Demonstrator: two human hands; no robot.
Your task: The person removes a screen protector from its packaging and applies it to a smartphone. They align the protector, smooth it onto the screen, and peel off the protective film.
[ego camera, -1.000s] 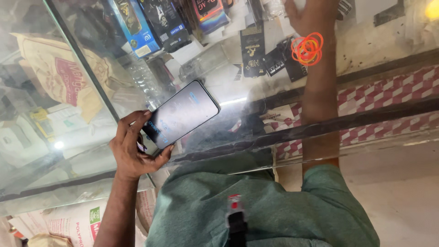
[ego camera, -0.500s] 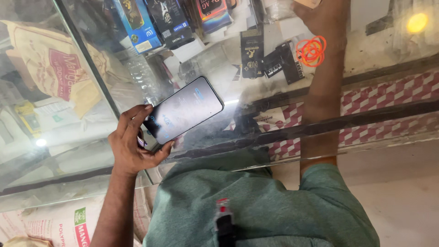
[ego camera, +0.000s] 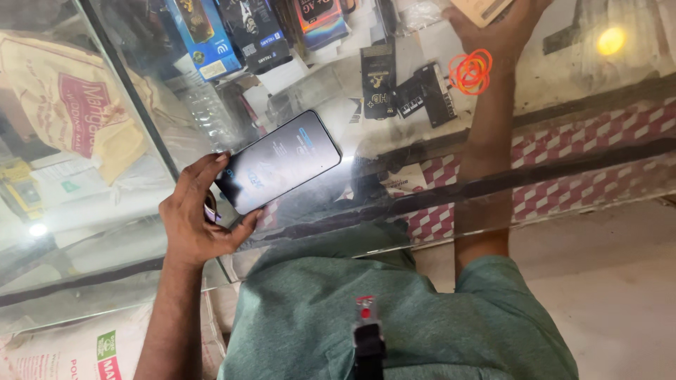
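Observation:
My left hand (ego camera: 193,222) grips a dark smartphone (ego camera: 278,169) by its lower end and holds it tilted just above the glass counter top (ego camera: 577,91). The screen faces up and shows faint reflections. My right arm reaches far across the counter. My right hand (ego camera: 501,28) at the top edge is closed on a small beige box (ego camera: 484,8), which is mostly cut off by the frame. Orange coiled bands (ego camera: 470,72) sit around that wrist.
Under the glass lie several boxed accessories, blue (ego camera: 204,35) and black (ego camera: 379,81), plus a beige printed bag (ego camera: 77,112) at the left. A dark metal counter frame bar (ego camera: 584,158) runs across. My green shirt (ego camera: 394,317) fills the bottom.
My right hand has come lower into view, and the beige box in it now shows. The phone in my left hand has stayed at nearly the same spot and tilt.

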